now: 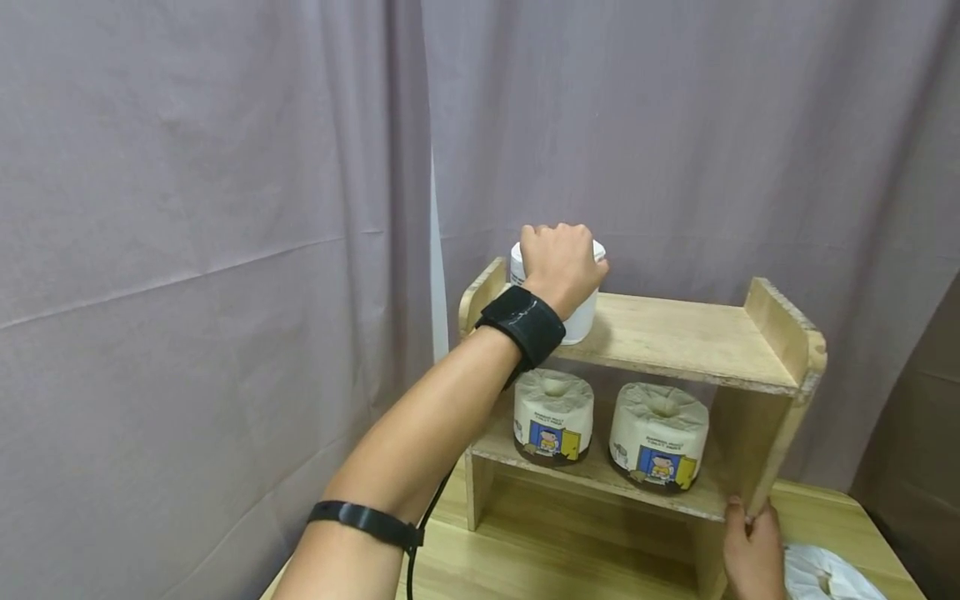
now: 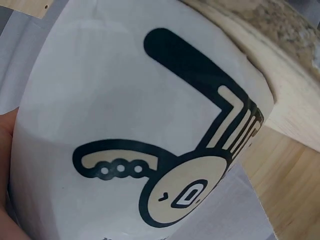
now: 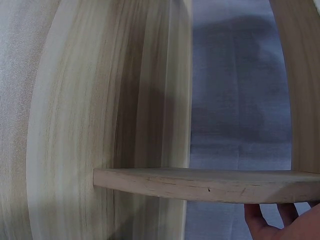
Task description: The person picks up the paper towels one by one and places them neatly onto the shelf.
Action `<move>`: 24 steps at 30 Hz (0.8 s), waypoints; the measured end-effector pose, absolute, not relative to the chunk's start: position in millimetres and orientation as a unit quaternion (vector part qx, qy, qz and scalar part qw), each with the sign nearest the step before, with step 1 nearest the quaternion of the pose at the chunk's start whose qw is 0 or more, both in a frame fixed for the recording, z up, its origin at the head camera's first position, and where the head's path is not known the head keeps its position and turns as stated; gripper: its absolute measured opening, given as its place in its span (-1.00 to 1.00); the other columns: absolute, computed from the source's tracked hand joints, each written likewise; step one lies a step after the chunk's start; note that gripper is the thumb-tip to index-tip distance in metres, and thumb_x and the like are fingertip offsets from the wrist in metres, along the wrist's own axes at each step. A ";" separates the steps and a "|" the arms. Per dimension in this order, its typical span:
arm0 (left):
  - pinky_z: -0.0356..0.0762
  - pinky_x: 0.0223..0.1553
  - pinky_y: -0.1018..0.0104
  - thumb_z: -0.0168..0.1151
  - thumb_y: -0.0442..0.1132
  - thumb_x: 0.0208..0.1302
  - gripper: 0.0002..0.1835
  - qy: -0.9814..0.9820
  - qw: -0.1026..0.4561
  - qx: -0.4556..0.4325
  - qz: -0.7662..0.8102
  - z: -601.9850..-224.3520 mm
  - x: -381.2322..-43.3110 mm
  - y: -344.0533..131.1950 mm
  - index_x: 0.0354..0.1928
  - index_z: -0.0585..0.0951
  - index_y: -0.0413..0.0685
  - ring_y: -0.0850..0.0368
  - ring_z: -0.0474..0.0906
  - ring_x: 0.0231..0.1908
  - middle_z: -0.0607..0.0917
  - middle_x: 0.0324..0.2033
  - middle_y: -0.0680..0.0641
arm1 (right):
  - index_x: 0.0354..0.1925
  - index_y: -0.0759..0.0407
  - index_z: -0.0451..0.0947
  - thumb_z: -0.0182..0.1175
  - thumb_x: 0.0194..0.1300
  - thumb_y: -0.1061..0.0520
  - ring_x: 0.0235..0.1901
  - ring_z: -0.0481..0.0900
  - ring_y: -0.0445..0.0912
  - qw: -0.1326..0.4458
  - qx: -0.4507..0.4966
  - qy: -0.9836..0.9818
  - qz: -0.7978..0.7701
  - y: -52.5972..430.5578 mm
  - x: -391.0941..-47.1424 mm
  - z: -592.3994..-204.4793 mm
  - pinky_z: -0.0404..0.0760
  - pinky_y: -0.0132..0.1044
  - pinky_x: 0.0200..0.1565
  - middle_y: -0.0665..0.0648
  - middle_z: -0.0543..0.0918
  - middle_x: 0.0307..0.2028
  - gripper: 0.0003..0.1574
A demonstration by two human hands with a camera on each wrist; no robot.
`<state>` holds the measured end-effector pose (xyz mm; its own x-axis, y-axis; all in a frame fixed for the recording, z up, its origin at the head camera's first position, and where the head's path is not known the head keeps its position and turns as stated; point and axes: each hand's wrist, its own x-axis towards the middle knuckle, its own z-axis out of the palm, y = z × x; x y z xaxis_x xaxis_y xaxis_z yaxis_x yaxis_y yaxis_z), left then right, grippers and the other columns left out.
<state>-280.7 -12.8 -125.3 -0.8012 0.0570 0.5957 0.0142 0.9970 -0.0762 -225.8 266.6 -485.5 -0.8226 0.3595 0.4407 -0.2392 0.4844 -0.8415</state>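
Note:
At the left end of a small wooden shelf's [image 1: 675, 333] top board, my left hand [image 1: 558, 262] grips a white wrapped toilet paper roll [image 1: 581, 321]. A dark cartoon print covers the roll [image 2: 100, 100] in the left wrist view, where part of the hand [image 2: 6, 180] shows at the left edge. My right hand [image 1: 753, 550] holds the shelf's right side panel low down, near the middle board. In the right wrist view, fingers of that hand [image 3: 280, 225] lie against the panel [image 3: 210, 189]; the thumb is out of sight there.
Two toilet paper rolls, a left one [image 1: 553, 417] and a right one [image 1: 660, 437], stand upright on the middle board. Another roll [image 1: 825, 575] is partly visible at the bottom right on the wooden table [image 1: 525, 558]. Grey curtains [image 1: 225, 250] hang behind and to the left.

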 end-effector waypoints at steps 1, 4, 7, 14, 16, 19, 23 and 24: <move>0.43 -0.04 0.16 0.15 0.27 0.44 -0.64 -0.947 0.317 -0.022 0.034 -125.2 -280.7 -13.1 -0.31 0.72 0.25 0.11 0.68 -0.21 0.78 -0.30 0.14 | 0.21 0.57 0.32 -0.13 0.58 0.17 0.15 0.39 0.53 0.296 -0.036 -0.808 0.508 266.6 -225.7 -485.6 0.24 -0.25 0.04 0.67 0.42 0.09 -0.52; 0.42 -0.04 0.15 0.16 0.27 0.44 -0.64 -0.945 0.324 -0.029 0.035 -124.3 -280.5 -15.0 -0.33 0.71 0.25 0.12 0.68 -0.22 0.77 -0.31 0.14 | 0.22 0.57 0.33 -0.13 0.59 0.17 0.14 0.40 0.51 0.298 -0.037 -0.807 0.509 266.4 -225.8 -484.6 0.24 -0.27 0.04 0.66 0.42 0.09 -0.52; 0.42 -0.03 0.15 0.16 0.27 0.44 -0.63 -0.944 0.327 -0.034 0.036 -123.9 -280.8 -18.7 -0.32 0.72 0.23 0.11 0.67 -0.21 0.77 -0.30 0.13 | 0.18 0.55 0.37 -0.11 0.59 0.18 0.03 0.50 0.19 0.304 -0.034 -0.807 0.506 265.6 -228.0 -482.8 0.28 -0.24 0.01 0.62 0.48 0.05 -0.55; 0.40 -0.05 0.13 0.13 0.31 0.44 -0.56 -0.937 0.344 -0.054 0.037 -124.3 -280.7 -32.1 -0.36 0.72 0.20 0.10 0.66 -0.20 0.77 -0.32 0.10 | 0.10 0.53 0.42 -0.09 0.59 0.19 -0.17 0.15 -0.64 0.310 -0.022 -0.810 0.498 263.2 -233.5 -480.9 0.31 -0.18 -0.03 0.57 0.55 -0.03 -0.62; 0.39 -0.06 0.13 0.13 0.33 0.45 -0.54 -0.936 0.346 -0.059 0.036 -124.9 -280.5 -36.3 -0.37 0.72 0.19 0.10 0.65 -0.21 0.77 -0.33 0.10 | 0.08 0.53 0.42 -0.09 0.59 0.20 -0.17 0.16 -0.63 0.309 -0.018 -0.810 0.499 261.8 -233.7 -480.1 0.30 -0.19 -0.03 0.57 0.56 -0.04 -0.62; 0.38 -0.07 0.13 0.12 0.36 0.45 -0.51 -0.935 0.348 -0.063 0.034 -125.6 -280.3 -42.5 -0.35 0.73 0.17 0.10 0.64 -0.21 0.76 -0.34 0.10 | 0.07 0.52 0.43 -0.09 0.59 0.20 -0.17 0.18 -0.61 0.305 -0.017 -0.810 0.501 259.7 -233.9 -478.5 0.30 -0.20 -0.03 0.55 0.55 -0.05 -0.64; 0.38 -0.07 0.14 0.10 0.38 0.46 -0.48 -0.933 0.352 -0.070 0.038 -125.2 -280.0 -49.1 -0.29 0.75 0.15 0.09 0.65 -0.18 0.78 -0.31 0.08 | 0.10 0.50 0.42 -0.10 0.60 0.19 -0.16 0.19 -0.57 0.298 -0.019 -0.811 0.502 258.4 -234.3 -477.0 0.29 -0.20 -0.01 0.53 0.54 -0.03 -0.62; 0.38 -0.07 0.14 0.09 0.39 0.47 -0.47 -0.932 0.352 -0.072 0.037 -124.9 -279.6 -50.4 -0.29 0.75 0.15 0.08 0.65 -0.17 0.78 -0.31 0.07 | 0.11 0.50 0.42 -0.10 0.60 0.19 -0.16 0.19 -0.57 0.297 -0.018 -0.812 0.502 258.4 -234.6 -476.8 0.29 -0.19 -0.01 0.53 0.54 -0.03 -0.62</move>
